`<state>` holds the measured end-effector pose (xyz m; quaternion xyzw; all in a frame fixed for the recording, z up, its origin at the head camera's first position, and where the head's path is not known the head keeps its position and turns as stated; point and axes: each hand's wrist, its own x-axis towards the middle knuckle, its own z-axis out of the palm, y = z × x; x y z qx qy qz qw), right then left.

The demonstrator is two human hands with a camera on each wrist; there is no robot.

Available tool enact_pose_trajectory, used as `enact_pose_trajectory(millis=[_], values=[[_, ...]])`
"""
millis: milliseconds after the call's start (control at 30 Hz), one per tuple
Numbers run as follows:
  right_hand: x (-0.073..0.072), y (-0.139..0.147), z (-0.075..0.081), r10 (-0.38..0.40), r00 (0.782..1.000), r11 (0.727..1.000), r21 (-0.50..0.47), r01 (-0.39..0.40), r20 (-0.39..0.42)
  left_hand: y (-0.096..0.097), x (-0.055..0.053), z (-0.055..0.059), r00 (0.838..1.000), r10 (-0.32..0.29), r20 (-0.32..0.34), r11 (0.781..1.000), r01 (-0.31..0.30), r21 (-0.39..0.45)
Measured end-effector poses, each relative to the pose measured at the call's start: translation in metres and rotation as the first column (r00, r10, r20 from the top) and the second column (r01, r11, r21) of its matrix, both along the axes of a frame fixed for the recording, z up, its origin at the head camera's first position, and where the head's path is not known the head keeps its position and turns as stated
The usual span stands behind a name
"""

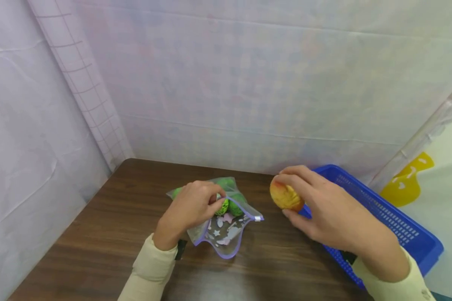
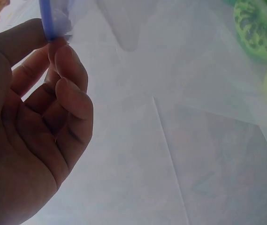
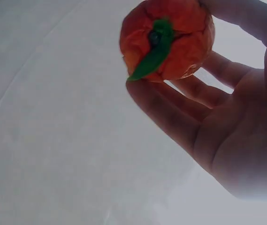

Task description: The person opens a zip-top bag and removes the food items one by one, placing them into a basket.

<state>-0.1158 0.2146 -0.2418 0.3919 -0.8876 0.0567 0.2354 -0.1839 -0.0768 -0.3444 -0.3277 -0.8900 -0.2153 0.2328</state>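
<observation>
In the head view my left hand (image 1: 191, 205) pinches the rim of a clear zip bag (image 1: 234, 246) between thumb and fingertip. The bag lies on the table with its purple-edged mouth spread toward me, and several green, round toy fruits (image 1: 236, 205) are inside. The left wrist view shows the purple zip strip (image 2: 49, 21) at the fingertips. Right of the bag, my right hand (image 1: 325, 209) holds a yellow and red toy fruit (image 1: 285, 195) by its sides. In the right wrist view its wrinkled, red-orange end has a green leaf (image 3: 154, 58).
A blue plastic basket (image 1: 429, 246) with perforated sides stands at the right, partly behind my right forearm. The brown wooden table (image 1: 109, 234) runs up to white cloth walls (image 1: 248, 83). A yellow cutout shape (image 1: 403, 190) is on the right-hand wall.
</observation>
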Motion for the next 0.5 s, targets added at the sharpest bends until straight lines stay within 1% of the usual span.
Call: enact_pose_trajectory(millis=[100,200,367,500], values=[[-0.013,0.012,0.004,-0.057,0.998,0.998,-0.004,0.057,0.032,0.000,0.000,0.000,1.000,-0.003,0.005,1.000,0.003,0.004],[-0.029,0.023,0.004,-0.090,0.992,0.995,-0.023,0.093,0.086,-0.001,-0.001,0.001,1.000,-0.001,0.000,1.000,0.001,0.000],[-0.051,0.039,-0.001,-0.091,0.983,0.995,-0.034,0.097,0.160,-0.002,-0.001,0.002,1.000,0.002,-0.003,1.000,-0.002,-0.013],[-0.064,0.053,-0.007,-0.132,0.972,0.991,0.004,0.134,0.196,-0.001,-0.001,0.002,1.000,0.002,0.015,1.000,-0.002,-0.013]])
